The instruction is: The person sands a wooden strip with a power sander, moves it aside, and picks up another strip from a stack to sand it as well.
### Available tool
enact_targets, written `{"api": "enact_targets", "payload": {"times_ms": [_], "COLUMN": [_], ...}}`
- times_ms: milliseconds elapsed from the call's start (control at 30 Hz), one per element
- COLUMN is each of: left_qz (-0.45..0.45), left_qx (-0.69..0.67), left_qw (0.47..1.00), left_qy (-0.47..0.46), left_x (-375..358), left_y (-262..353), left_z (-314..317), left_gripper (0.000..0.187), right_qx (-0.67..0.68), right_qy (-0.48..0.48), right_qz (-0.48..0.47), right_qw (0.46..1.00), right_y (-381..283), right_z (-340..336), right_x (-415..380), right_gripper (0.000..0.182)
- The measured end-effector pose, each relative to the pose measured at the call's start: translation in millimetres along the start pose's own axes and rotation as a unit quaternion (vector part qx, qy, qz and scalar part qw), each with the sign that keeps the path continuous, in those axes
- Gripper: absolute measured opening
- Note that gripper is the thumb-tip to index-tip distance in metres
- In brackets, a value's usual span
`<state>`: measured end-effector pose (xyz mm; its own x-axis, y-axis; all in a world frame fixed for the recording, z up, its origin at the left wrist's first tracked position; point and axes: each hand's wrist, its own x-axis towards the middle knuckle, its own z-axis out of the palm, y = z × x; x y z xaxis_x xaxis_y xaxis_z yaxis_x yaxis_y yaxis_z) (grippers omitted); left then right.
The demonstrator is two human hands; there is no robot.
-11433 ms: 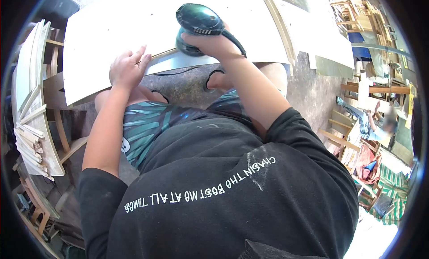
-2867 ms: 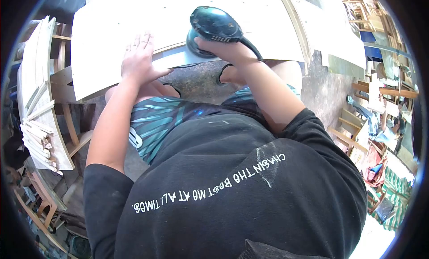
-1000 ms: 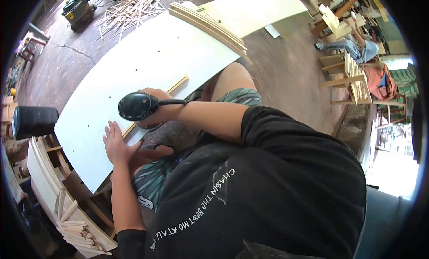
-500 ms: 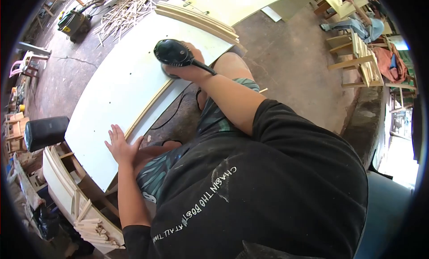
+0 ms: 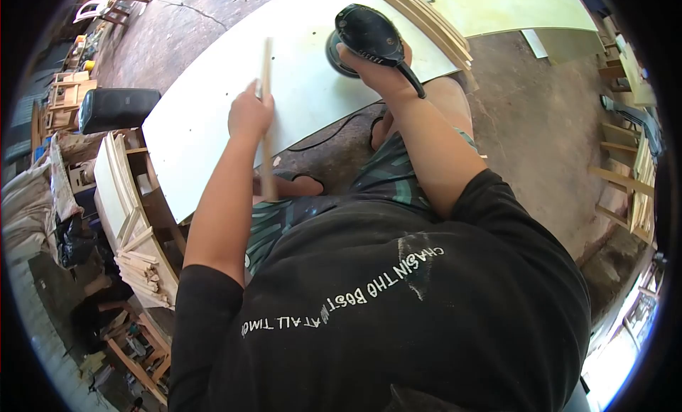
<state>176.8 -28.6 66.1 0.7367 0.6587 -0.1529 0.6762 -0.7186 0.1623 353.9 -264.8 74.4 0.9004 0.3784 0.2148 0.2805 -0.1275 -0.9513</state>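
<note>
My left hand (image 5: 250,114) is closed around a thin wooden strip (image 5: 267,156), which is raised over the near edge of the white panel (image 5: 206,106) and blurred by motion. My right hand (image 5: 383,74) grips a black power sander (image 5: 368,34) over the right part of the panel. Whether its round pad touches the surface cannot be made out. Several small dark dots mark the white face.
More long strips (image 5: 426,21) lie along the panel's right end. A black speaker box (image 5: 119,110) stands at the left, above a curved wooden piece (image 5: 117,192) with short sticks. A cable runs below the panel. Wooden frames (image 5: 625,170) stand at the right.
My left hand has closed on the strip and lifted it off the panel, turning it more upright. The sander has moved away from the strip's former place. The whole view has shifted.
</note>
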Motion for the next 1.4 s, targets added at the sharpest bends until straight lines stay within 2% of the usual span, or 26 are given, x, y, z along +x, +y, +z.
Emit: {"api": "enact_targets", "payload": {"times_ms": [67,100,167,233,267,300,333,433,533,667,767,900,967,1000,1067,1167,1400], "left_qz": [-0.087,-0.148,-0.263,-0.176,-0.104,-0.032,0.068,0.159,0.143,0.201,0.202,0.204,0.168,0.16,0.131,0.07,0.073], "left_qx": [0.009,-0.067,-0.218,-0.085,0.015,0.114,0.205,0.224,0.1,0.074,0.03,0.106,0.084,0.069,0.018,-0.011,0.007], "left_qw": [0.995,0.987,0.937,0.981,0.994,0.99,0.972,0.947,0.983,0.972,0.975,0.969,0.976,0.975,0.977,0.992,0.994], "left_qy": [0.048,0.008,-0.071,-0.005,0.036,0.076,0.088,0.167,0.056,0.095,0.082,0.089,0.111,0.138,0.166,0.103,0.085], "left_x": [21,18,13,23,25,24,26,24,14,-35,-68,-92,-94,-93,-93,-98,-96], "left_y": [-21,-16,8,-21,-34,-48,-63,-87,-101,-130,-143,-159,-167,-171,-178,-165,-162], "left_z": [8,-6,-42,-29,-22,-16,-9,2,-1,17,17,4,12,20,38,26,22], "left_gripper": [0.082,0.087,0.098,0.088,0.083,0.078,0.058,0.047,0.041,0.038,0.038,0.039,0.038,0.038,0.04,0.043,0.051], "right_qx": [0.0,-0.002,-0.034,-0.047,-0.055,-0.05,-0.044,-0.042,-0.044,-0.05,-0.035,-0.038,-0.068,-0.077,-0.099,-0.121,-0.174], "right_qy": [0.004,0.007,0.011,0.018,0.024,0.025,0.023,0.032,0.024,0.012,0.004,-0.036,-0.052,-0.097,-0.116,-0.155,-0.222], "right_qz": [-0.007,-0.011,-0.035,-0.044,-0.047,-0.035,-0.027,-0.021,-0.001,0.004,0.02,0.028,0.033,0.086,0.074,0.072,0.088], "right_qw": [1.0,1.0,0.999,0.998,0.997,0.998,0.998,0.998,0.999,0.999,0.999,0.998,0.996,0.989,0.986,0.978,0.955], "right_y": [9,11,9,1,0,2,3,3,1,6,4,0,-6,-11,-17,-22,-32], "right_z": [2,3,0,-3,-4,-4,-3,0,0,0,0,8,13,14,17,24,34], "right_x": [2,3,7,9,8,8,9,12,13,12,8,-1,-5,-7,-9,-8,2], "right_gripper": [0.053,0.053,0.052,0.05,0.049,0.048,0.048,0.045,0.044,0.044,0.046,0.048,0.049,0.057,0.058,0.059,0.061]}}
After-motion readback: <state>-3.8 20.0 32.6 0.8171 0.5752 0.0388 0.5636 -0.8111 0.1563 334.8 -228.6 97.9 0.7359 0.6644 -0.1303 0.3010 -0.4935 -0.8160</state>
